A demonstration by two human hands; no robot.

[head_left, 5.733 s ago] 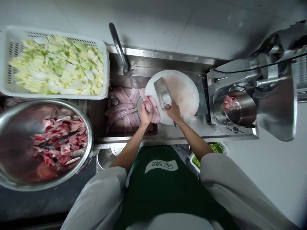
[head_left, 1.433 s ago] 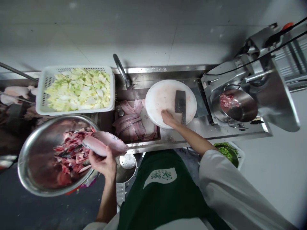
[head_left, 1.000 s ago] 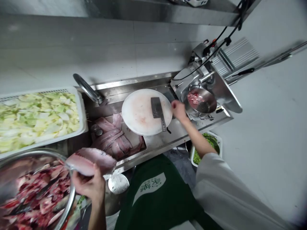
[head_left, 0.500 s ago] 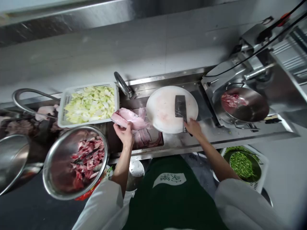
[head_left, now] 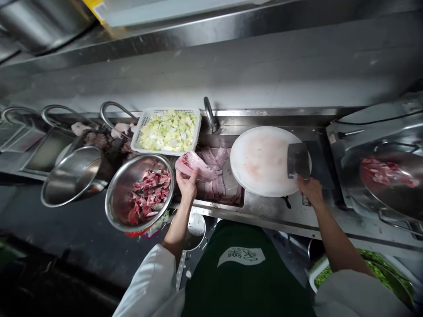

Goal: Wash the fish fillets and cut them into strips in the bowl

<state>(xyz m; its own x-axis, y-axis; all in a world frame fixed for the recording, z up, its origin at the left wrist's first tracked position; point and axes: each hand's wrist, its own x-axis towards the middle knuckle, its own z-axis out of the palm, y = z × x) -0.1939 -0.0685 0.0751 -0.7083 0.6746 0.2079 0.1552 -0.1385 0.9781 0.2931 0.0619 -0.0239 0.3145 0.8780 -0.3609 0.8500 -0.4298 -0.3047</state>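
Observation:
My left hand (head_left: pixel 187 184) is closed on the near edge of a pale pink fish fillet (head_left: pixel 202 168), holding it over the sink. More fish pieces (head_left: pixel 216 186) lie in the sink below, partly hidden by it. My right hand (head_left: pixel 311 190) grips the handle of a cleaver (head_left: pixel 295 160), whose wide blade overlaps the right edge of a round white cutting board (head_left: pixel 259 158). Whether the blade touches the board I cannot tell. Faint pink stains mark the board's surface.
Left of the sink stands a steel bowl (head_left: pixel 113 193) of red fish scraps, with a white basket (head_left: pixel 198 127) of chopped cabbage behind it. A faucet (head_left: pixel 210 115) rises behind the sink. To the right is a steel pan (head_left: pixel 393 198) with meat; chopped greens (head_left: pixel 383 273) sit low right.
The view has swung left, so the counter appears farther right. My right hand has carried the cleaver to the board's right edge. The fillet stays in my left hand, over the sink.

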